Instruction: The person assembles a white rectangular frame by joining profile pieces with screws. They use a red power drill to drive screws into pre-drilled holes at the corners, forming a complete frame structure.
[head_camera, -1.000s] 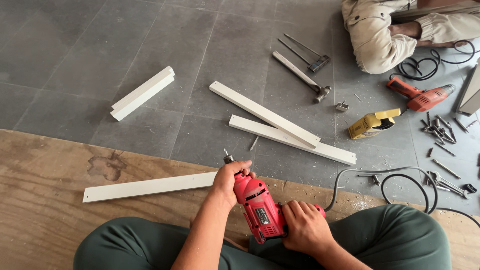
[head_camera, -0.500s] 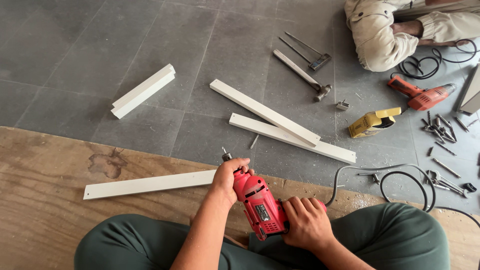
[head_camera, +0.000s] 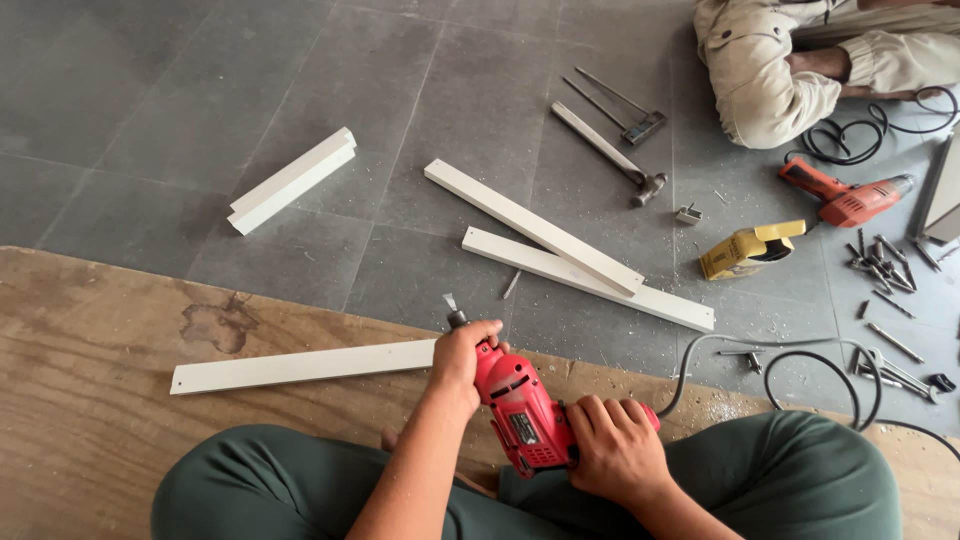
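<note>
Head view showed the person seated cross-legged on a plywood board (head_camera: 90, 330), with a red electric drill (head_camera: 522, 418) held in both hands above the lap. The left hand (head_camera: 462, 358) was closed around the chuck end of the drill, just behind a flat bit (head_camera: 450, 304) that pointed away from the body. The right hand (head_camera: 615, 448) was closed over the rear of the drill body and its handle. The drill's black cord (head_camera: 790, 360) ran off to the right across the floor.

A white strip (head_camera: 300, 366) lay flat on the board, and its right end met the left hand; whether the hand pressed on it could not be told. The bit tip stood clear of the strip, over the edge of the board.

Judged from this posture, the step in hand concerned the chuck or bit. For good practice:

1. The trigger finger should have stayed off the switch while a hand gripped the chuck.
2. The bit should have been seated straight and fully tightened.
3. The cord should have been kept clear of the knees.

Two more white strips (head_camera: 560, 250) lay crossed on the grey tiles, well apart.
</note>
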